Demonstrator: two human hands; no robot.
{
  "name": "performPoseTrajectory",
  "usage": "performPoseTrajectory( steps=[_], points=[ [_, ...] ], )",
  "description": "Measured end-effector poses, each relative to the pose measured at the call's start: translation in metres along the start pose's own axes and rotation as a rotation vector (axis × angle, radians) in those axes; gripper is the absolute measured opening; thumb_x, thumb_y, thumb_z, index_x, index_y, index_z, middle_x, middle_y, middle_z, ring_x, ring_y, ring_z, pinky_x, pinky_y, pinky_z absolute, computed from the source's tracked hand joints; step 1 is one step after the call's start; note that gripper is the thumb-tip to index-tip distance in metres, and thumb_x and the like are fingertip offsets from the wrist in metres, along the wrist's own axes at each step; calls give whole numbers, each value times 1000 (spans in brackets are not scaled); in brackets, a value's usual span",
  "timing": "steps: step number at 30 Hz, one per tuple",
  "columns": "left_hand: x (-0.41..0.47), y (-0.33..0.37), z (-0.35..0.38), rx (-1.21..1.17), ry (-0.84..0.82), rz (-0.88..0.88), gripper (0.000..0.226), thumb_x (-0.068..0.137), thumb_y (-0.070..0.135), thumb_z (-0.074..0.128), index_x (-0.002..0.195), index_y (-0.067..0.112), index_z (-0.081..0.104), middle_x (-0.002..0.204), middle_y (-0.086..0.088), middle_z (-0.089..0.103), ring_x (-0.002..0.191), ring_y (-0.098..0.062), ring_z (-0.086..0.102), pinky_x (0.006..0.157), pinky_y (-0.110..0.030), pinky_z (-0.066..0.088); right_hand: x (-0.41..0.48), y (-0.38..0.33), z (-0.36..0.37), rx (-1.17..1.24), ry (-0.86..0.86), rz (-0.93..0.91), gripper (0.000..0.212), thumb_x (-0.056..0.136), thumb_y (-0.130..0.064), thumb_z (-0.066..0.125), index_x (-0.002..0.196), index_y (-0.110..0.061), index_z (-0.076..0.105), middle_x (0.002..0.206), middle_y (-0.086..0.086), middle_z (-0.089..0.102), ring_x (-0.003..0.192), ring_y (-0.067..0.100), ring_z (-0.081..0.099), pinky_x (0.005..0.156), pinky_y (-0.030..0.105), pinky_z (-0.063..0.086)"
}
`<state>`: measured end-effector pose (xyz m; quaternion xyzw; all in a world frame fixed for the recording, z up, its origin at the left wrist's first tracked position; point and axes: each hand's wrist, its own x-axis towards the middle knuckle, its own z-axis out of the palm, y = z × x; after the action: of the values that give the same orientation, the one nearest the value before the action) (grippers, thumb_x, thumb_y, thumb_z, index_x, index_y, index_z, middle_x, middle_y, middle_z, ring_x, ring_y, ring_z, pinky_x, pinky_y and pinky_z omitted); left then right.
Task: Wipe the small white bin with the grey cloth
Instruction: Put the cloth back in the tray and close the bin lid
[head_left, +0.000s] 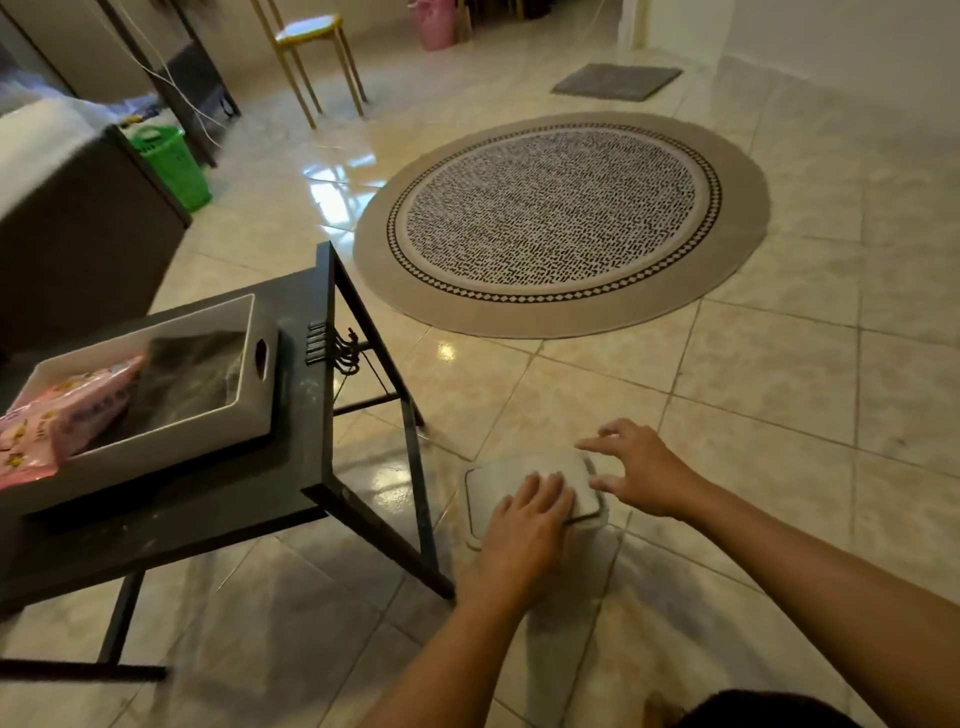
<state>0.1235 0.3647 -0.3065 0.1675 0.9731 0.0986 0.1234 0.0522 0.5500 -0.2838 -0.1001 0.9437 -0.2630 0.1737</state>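
Observation:
The small white bin (511, 477) stands on the tiled floor by the black table's leg, seen from above with its square lid closed. My left hand (524, 530) lies flat on the lid, fingers stretched out, holding nothing. My right hand (641, 475) hovers at the bin's right edge with its fingers spread and empty. A dark grey cloth (197, 374) lies in the white tray on the table, apart from both hands.
The black table (306, 312) stands to the left and carries the white tray (156, 327) with a pink packet (62, 415). A round patterned rug (561, 223) lies ahead. A green basket (171, 161), a yellow chair (317, 36) and a grey mat (615, 80) are farther off.

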Motion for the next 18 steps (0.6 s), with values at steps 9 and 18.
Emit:
performPoseTrajectory(
  steps=[9,18],
  points=[
    [11,-4,24,50,32,17,57,104,35,33,153,30,2,157,9,-12,141,-14,-19,113,-41,-5,5,28,22,32,-54,5,58,84,-39,71,138,-40,51,149,-2,38,134,23,32,112,37,28],
    [10,5,23,76,-2,-32,57,105,37,30,155,24,5,163,1,-4,147,-22,-12,117,-48,-3,3,9,17,-260,-69,-22,55,88,-46,58,141,-43,44,151,-3,31,138,23,27,106,44,39]
  ],
)
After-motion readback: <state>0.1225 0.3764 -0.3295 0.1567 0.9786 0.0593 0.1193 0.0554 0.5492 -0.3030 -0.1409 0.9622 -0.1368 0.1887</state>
